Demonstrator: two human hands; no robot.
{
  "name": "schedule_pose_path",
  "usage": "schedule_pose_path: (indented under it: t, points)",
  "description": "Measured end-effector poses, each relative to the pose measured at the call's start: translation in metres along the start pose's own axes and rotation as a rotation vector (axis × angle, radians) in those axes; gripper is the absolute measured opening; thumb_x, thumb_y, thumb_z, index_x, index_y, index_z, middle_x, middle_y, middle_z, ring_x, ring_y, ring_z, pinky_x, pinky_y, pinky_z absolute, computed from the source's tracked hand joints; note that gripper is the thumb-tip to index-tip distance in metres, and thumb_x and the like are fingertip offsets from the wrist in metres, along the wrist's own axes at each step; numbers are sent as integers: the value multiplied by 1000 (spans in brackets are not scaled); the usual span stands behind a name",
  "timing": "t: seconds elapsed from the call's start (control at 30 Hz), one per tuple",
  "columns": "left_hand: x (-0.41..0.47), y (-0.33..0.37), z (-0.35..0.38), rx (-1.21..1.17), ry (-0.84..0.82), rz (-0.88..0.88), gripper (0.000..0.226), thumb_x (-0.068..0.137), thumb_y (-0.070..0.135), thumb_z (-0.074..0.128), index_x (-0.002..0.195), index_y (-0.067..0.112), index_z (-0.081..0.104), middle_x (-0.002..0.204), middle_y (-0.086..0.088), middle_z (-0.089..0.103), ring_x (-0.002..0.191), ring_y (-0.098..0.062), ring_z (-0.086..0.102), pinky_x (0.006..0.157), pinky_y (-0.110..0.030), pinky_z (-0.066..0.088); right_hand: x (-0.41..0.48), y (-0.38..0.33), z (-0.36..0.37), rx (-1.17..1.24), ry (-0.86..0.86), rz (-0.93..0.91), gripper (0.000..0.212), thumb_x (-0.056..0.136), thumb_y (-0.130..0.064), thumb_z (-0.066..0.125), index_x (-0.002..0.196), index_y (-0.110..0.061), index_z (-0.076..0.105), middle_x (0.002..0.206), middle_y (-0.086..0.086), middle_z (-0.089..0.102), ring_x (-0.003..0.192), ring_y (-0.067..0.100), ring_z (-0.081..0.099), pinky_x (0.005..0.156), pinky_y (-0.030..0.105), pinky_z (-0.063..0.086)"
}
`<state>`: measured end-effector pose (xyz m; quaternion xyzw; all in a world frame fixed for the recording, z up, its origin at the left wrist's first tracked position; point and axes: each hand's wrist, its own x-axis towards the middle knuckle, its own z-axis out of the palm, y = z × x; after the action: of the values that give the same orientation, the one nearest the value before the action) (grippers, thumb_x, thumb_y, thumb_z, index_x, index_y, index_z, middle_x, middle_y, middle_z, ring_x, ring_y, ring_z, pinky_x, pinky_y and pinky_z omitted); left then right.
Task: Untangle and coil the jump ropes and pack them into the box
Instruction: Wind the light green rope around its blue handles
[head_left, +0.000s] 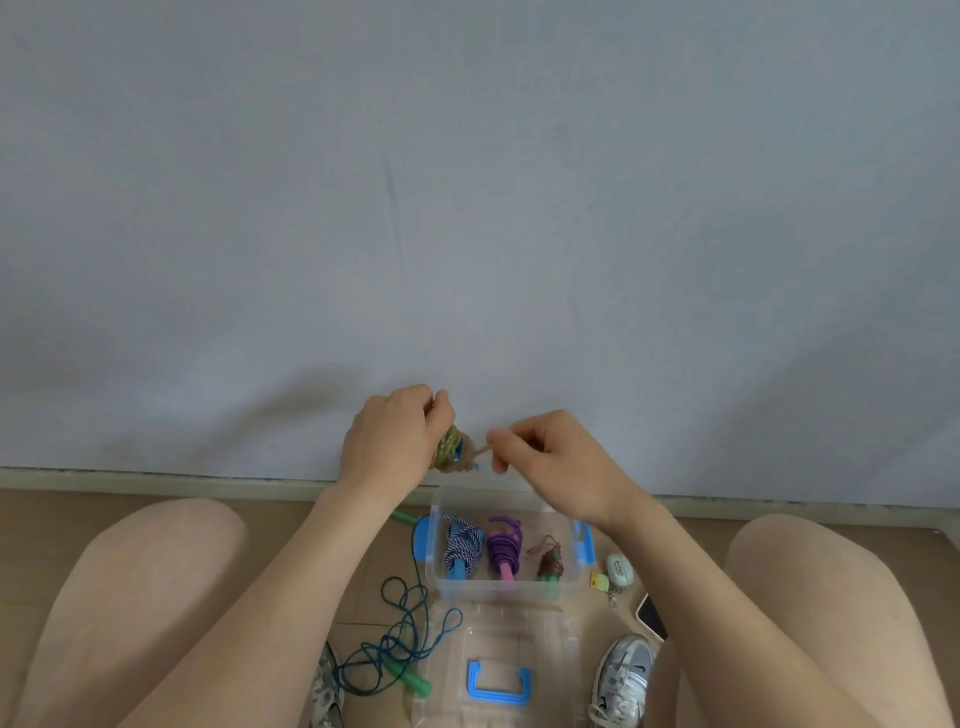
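Note:
My left hand grips a coiled yellow-green and brown jump rope held above the box. My right hand pinches the loose brown end of that rope, just right of the coil. Below them, a clear plastic box with blue latches sits on the floor. Inside it lie a blue-and-white striped coil, a purple coil on a pink handle and a small brown-green bundle. A tangled dark teal rope with green handles lies loose on the floor left of the box.
The box's clear lid with a blue handle lies in front of the box. A keychain with a pale green oval and a phone lie to the right. My knees and sneakers flank the box; a grey wall stands right behind it.

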<state>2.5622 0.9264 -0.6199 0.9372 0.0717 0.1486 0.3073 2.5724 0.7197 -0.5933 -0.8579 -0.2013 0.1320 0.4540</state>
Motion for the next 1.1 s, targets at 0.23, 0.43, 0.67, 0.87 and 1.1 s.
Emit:
schedule_pose_path:
  t: [0.23, 0.43, 0.67, 0.87, 1.1]
  points:
    - [-5, 22, -15, -412, -440, 59, 53, 111, 46, 46, 68, 15, 40, 59, 2, 41, 54, -15, 42, 56, -32, 40, 2, 5, -12, 185, 185, -54, 33, 99, -37, 72, 79, -11, 77, 49, -15, 40, 47, 5, 31, 51, 16, 32]
    - [-13, 33, -18, -896, -527, -68, 57, 99, 65, 43, 71, 20, 63, 60, -5, 50, 48, -16, 41, 52, -23, 42, -1, 0, -6, 392, 51, 98, 64, 108, -42, 56, 76, 13, 47, 66, 15, 23, 59, 21, 18, 55, 35, 18]
    - [-5, 24, -11, -932, -242, -195, 62, 85, 55, 74, 96, -4, 59, 71, -10, 71, 58, -17, 56, 56, -29, 50, -4, -2, -1, 513, -63, 155, 27, 113, -22, 46, 116, -3, 66, 64, 6, 52, 49, 20, 46, 49, 29, 47]
    - [-10, 26, -3, -734, -209, -254, 55, 87, 48, 81, 116, 10, 56, 94, -12, 77, 73, -21, 77, 73, -38, 66, -8, -10, -2, 596, 88, 160, 20, 110, -16, 55, 119, 1, 50, 65, 5, 59, 51, 25, 55, 52, 36, 55]
    - [-12, 29, -9, -584, -400, -26, 29, 109, 36, 57, 137, 34, 63, 110, 1, 78, 92, -15, 79, 87, -43, 66, -13, -19, -8, 668, 138, 124, 18, 102, -12, 66, 110, 4, 69, 93, 19, 78, 81, 29, 77, 75, 39, 65]
